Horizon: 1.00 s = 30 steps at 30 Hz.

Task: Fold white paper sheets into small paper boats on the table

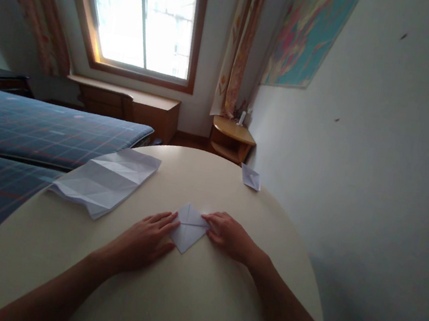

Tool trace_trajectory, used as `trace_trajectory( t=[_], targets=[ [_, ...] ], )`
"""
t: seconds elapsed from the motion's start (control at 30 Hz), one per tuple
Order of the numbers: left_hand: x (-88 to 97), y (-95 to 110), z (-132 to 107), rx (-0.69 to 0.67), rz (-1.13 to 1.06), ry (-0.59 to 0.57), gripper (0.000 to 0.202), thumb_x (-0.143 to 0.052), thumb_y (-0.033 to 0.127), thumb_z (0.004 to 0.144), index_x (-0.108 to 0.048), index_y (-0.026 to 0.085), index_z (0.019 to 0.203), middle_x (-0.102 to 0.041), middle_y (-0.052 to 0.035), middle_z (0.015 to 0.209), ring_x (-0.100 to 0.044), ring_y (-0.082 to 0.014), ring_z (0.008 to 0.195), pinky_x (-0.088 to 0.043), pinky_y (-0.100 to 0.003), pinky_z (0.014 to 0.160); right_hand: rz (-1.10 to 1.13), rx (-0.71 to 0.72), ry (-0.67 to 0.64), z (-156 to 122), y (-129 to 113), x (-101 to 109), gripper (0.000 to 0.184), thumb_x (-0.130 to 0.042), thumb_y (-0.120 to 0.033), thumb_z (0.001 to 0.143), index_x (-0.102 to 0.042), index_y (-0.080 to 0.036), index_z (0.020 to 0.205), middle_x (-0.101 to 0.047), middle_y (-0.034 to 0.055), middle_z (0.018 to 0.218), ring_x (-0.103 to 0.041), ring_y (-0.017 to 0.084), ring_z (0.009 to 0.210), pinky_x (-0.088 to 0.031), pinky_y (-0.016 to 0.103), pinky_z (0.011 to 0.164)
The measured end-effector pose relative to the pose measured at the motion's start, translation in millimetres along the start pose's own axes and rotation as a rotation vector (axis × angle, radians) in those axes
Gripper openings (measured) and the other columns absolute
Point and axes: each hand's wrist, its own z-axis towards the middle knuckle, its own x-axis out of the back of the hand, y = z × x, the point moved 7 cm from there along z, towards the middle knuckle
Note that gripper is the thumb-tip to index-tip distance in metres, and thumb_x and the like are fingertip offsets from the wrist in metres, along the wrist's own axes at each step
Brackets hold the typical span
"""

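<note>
A small white paper [186, 235], folded into a diamond with crossing creases, lies on the round cream table [190, 304]. My left hand [149, 240] rests flat at its left corner, fingers stretched out and fingertips on the paper's edge. At the opposite corner, my right hand [226, 235] has its fingers curled together, with thumb and fingertips closed on the paper. The fingertips cover both side corners.
Creased white sheets [112, 179] lie at the table's left edge. Another small folded paper [250, 177] sits at the far right edge. A plaid mattress [47, 127] adjoins the left side, and a white wall [361, 168] stands on the right.
</note>
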Motion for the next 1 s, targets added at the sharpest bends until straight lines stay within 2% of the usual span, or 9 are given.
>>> trace_trajectory(
  t=[0.17,0.3,0.47,0.57,0.7,0.83,0.93,1.0],
  targets=[
    [0.1,1.5,0.8,-0.002,0.006,0.005,0.047,-0.055,0.034,0.092,-0.051,0.019,0.137,-0.048,-0.0129,0.147,-0.044,-0.0290,0.135,-0.040,-0.047,0.111,0.135,0.058,0.013,2.4,-6.6,-1.1,0.055,-0.055,-0.001,0.077,-0.061,-0.020,0.128,-0.064,0.0115,0.121,-0.061,0.021,0.109,-0.047,0.035,0.098],
    [1.3,0.9,0.3,-0.002,-0.014,0.024,0.048,-0.056,0.034,0.091,-0.051,0.021,0.137,-0.049,-0.0114,0.146,-0.044,-0.0285,0.135,-0.041,-0.047,0.110,0.206,0.082,0.049,2.4,-8.3,-2.9,0.052,-0.054,-0.002,0.080,-0.061,-0.023,0.127,-0.058,0.0102,0.129,-0.060,0.019,0.113,-0.047,0.033,0.100],
    [2.4,0.4,-0.6,-0.008,-0.026,0.043,0.050,-0.056,0.035,0.091,-0.050,0.022,0.138,-0.049,-0.0111,0.146,-0.044,-0.0283,0.135,-0.041,-0.048,0.110,0.130,0.044,0.060,1.6,-4.3,-6.6,0.039,-0.058,-0.011,0.087,-0.065,-0.027,0.121,-0.057,0.0085,0.129,-0.063,0.017,0.104,-0.050,0.033,0.095],
    [2.4,0.7,-1.3,-0.009,-0.012,0.030,0.051,-0.054,0.037,0.091,-0.049,0.021,0.139,-0.049,-0.0108,0.146,-0.044,-0.0276,0.135,-0.041,-0.046,0.110,0.069,0.044,0.085,2.1,-2.6,-5.9,0.033,-0.059,-0.017,0.090,-0.067,-0.029,0.119,-0.056,0.0083,0.133,-0.062,0.018,0.107,-0.051,0.034,0.093],
    [3.8,0.6,-1.2,-0.014,0.003,0.038,0.054,-0.057,0.036,0.089,-0.047,0.020,0.140,-0.050,-0.0101,0.146,-0.046,-0.0277,0.133,-0.041,-0.045,0.110,0.017,0.057,0.098,5.1,-1.1,-5.9,0.030,-0.057,-0.019,0.093,-0.068,-0.029,0.119,-0.065,0.0065,0.124,-0.060,0.020,0.112,-0.050,0.037,0.095],
    [7.5,-2.8,1.6,-0.009,-0.017,0.111,0.044,-0.057,0.026,0.088,-0.053,0.021,0.132,-0.062,-0.0085,0.133,-0.058,-0.0252,0.119,-0.049,-0.042,0.101,0.048,0.046,0.113,7.4,-0.2,-3.6,0.025,-0.056,-0.020,0.094,-0.071,-0.028,0.113,-0.072,0.0045,0.114,-0.062,0.020,0.108,-0.050,0.036,0.095],
    [10.9,-9.2,3.0,0.029,-0.027,0.179,0.030,-0.052,0.018,0.090,-0.061,0.023,0.118,-0.071,-0.0050,0.115,-0.065,-0.0218,0.105,-0.054,-0.037,0.090,0.091,0.022,0.147,6.9,-2.1,2.1,0.021,-0.056,-0.025,0.095,-0.071,-0.028,0.109,-0.073,0.0040,0.109,-0.063,0.019,0.106,-0.050,0.034,0.093],
    [14.2,-13.0,2.9,0.051,-0.028,0.226,0.023,-0.050,0.018,0.091,-0.065,0.025,0.108,-0.073,-0.0031,0.106,-0.067,-0.0201,0.098,-0.054,-0.034,0.085,0.123,-0.003,0.169,6.2,-4.1,6.5,0.020,-0.054,-0.029,0.096,-0.072,-0.027,0.107,-0.074,0.0043,0.105,-0.065,0.019,0.102,-0.050,0.033,0.090]
  ],
)
